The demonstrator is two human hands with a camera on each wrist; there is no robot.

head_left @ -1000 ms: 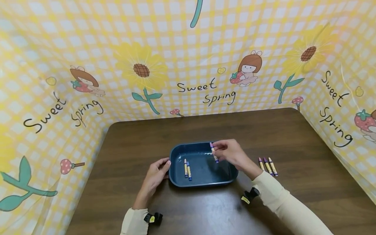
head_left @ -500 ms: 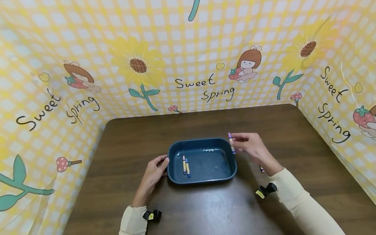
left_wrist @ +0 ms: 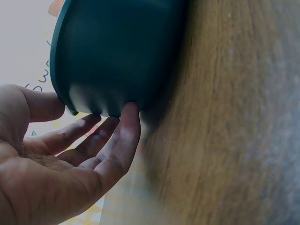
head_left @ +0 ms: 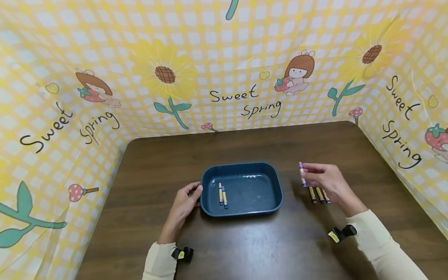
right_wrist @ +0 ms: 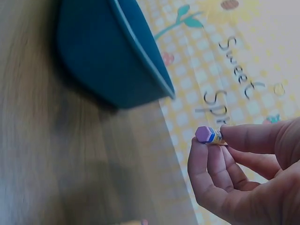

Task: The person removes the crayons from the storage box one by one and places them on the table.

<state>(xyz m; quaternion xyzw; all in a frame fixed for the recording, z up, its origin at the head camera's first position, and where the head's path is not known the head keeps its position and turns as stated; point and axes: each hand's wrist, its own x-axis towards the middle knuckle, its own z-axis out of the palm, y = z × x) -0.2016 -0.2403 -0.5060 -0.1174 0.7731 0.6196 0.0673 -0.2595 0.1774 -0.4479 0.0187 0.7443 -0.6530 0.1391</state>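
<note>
Between thumb and fingertips, my right hand (head_left: 327, 181) pinches a purple crayon (head_left: 302, 174), held upright above the table, right of the tray. Its hexagonal lilac end (right_wrist: 203, 134) faces the right wrist camera. At the left end of the dark blue rectangular tray (head_left: 241, 213), my left hand (head_left: 183, 202) holds the rim with the thumb on top and the fingertips against the outer wall (left_wrist: 112, 61). Inside the tray, toward its left side, a pale pink-tipped crayon (head_left: 221, 194) and a blue crayon (head_left: 225, 198) lie side by side.
Just below the right hand, several crayons (head_left: 312, 195) lie in a row on the brown wooden table (head_left: 245, 249), partly covered by the fingers. A yellow checked cloth (head_left: 224, 58) with printed flowers stands around the table's back and sides.
My right hand has moved right with the purple crayon, from over the tray to beside the crayon row. My left hand stays at the tray's left end.
</note>
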